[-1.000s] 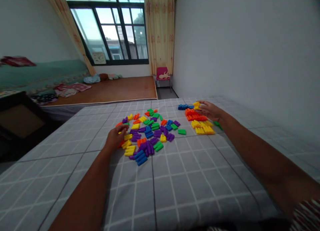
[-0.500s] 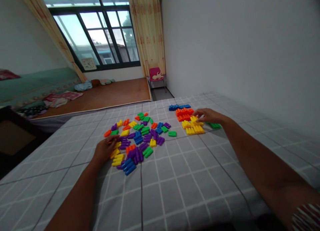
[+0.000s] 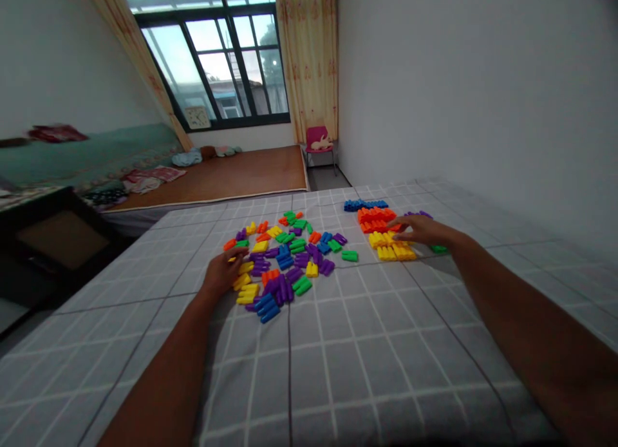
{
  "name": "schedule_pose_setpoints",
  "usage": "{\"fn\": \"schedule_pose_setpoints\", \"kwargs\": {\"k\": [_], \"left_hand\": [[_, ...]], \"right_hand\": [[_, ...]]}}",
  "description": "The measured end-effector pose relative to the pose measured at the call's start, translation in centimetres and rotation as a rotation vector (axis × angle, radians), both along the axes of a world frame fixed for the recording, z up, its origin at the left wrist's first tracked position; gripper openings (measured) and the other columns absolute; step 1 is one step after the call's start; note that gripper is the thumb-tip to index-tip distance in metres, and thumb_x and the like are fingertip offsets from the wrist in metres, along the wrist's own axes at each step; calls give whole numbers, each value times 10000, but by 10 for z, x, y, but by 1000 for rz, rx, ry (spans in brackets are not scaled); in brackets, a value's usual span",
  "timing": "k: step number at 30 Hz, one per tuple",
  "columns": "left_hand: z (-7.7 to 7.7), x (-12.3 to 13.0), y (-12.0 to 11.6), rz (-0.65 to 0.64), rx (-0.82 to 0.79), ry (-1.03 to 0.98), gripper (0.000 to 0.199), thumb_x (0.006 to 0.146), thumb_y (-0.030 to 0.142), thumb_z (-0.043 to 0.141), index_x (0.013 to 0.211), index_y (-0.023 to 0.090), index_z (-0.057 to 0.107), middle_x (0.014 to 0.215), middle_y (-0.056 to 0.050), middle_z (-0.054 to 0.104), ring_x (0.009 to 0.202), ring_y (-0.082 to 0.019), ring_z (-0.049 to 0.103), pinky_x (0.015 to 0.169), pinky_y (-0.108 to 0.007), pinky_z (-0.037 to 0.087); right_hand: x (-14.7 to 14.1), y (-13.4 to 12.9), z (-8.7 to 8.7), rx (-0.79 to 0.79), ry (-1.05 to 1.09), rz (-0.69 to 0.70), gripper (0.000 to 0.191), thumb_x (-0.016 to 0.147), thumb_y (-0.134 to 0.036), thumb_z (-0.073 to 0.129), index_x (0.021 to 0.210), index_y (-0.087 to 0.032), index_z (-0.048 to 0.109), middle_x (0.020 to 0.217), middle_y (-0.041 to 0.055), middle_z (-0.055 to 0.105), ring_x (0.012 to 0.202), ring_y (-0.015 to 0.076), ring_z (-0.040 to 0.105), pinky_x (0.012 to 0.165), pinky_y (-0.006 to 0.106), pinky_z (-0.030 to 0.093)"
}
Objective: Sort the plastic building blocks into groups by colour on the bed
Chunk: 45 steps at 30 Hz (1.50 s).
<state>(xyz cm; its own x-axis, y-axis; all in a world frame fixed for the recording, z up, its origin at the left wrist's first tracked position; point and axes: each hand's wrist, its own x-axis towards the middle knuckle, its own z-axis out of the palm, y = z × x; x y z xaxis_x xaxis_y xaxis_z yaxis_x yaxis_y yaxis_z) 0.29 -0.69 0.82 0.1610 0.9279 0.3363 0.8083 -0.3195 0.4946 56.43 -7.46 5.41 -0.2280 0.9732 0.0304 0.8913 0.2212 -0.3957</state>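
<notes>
Loose plastic building blocks (image 3: 300, 261) in purple, green, blue, orange and yellow lie scattered on the checked cloth. At the left edge of this pile rests my left hand (image 3: 224, 271), fingers curled beside the yellow blocks (image 3: 243, 281); what they hold, if anything, is hidden. My right hand (image 3: 419, 230) hovers at the right end of the yellow block rows (image 3: 392, 248), thumb and forefinger apart with nothing seen between them. Behind the yellow rows stand orange rows (image 3: 376, 219) and a blue row (image 3: 365, 205). Purple blocks (image 3: 418, 214) and green blocks (image 3: 438, 248) are partly covered by my right hand.
The grey checked cloth (image 3: 333, 344) covers the table. A white wall (image 3: 463, 99) runs along the right. Beyond the table are a low bed (image 3: 251, 173), a pink chair (image 3: 317, 138) and a window; a dark cabinet (image 3: 58, 247) stands at left.
My right hand has let go of a yellow block, which now sits in the rear yellow row. My left hand stays by the yellow blocks. The view has swung slightly left.
</notes>
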Motion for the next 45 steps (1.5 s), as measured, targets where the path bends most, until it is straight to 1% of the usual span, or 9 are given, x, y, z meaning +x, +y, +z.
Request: {"fn": "schedule_pose_setpoints", "kwargs": {"k": [5,11,14,20,27,32,38,41,45], "left_hand": [[-7,-5,6,24,42,22,416,883,414,452,1149,191,683,1183,-111,688,1048,-268,651,916,-424,516],[-18,2,5,-134,93,210,414,868,450,531,1167,207,684,1320,-112,607,1246,-274,528,1077,-440,399],[-16,7,0,-91,85,236,352,879,378,538,1150,215,692,1314,-110,609,1242,-266,528,1059,-423,415],[-11,7,-4,24,61,190,249,880,322,542,1022,230,724,1202,-85,673,1141,-254,586,963,-374,465],[-10,7,-5,14,54,247,228,880,282,522,993,235,714,1070,-87,706,1046,-255,615,841,-347,476],[-8,7,-4,1,45,275,259,881,280,509,1029,229,715,1064,-92,711,1018,-252,628,833,-347,479],[-9,3,-1,-17,54,277,297,888,305,475,1044,220,713,1089,-89,711,1055,-252,621,886,-356,482],[-12,0,2,-20,52,294,325,899,333,446,1060,230,708,1108,-74,711,1077,-245,619,907,-347,480],[-13,-1,6,-5,41,321,356,899,359,422,1085,239,701,1105,-61,718,1081,-244,625,892,-343,491]], "right_hand": [[-31,0,10,216,49,-2,366,882,-468,477,1073,-246,695,1110,67,712,915,229,666,823,367,512],[-135,16,15,84,60,343,329,883,-422,520,1079,-227,699,1019,56,734,893,200,669,774,289,495],[-187,42,9,70,52,448,290,872,-313,546,1100,-230,704,1020,45,739,883,195,668,784,284,481],[-285,99,-3,141,-31,448,281,838,-174,574,1084,-171,710,1071,85,728,909,208,666,799,290,480],[-363,120,-18,234,-225,566,380,851,-193,579,1223,-180,658,1184,126,688,1071,271,625,909,345,447],[-368,118,-17,263,-362,501,321,822,-224,615,1134,-185,677,1102,134,710,1015,285,634,851,337,444],[-340,107,5,371,-212,310,324,869,-182,527,1184,-187,601,1103,121,701,990,243,625,806,300,437],[-295,93,18,344,-47,224,340,859,-222,536,1193,-193,592,1073,89,706,955,223,633,798,286,441],[-192,68,28,320,153,102,289,845,-229,539,1114,-164,622,1020,77,706,861,184,643,764,276,467]]}}
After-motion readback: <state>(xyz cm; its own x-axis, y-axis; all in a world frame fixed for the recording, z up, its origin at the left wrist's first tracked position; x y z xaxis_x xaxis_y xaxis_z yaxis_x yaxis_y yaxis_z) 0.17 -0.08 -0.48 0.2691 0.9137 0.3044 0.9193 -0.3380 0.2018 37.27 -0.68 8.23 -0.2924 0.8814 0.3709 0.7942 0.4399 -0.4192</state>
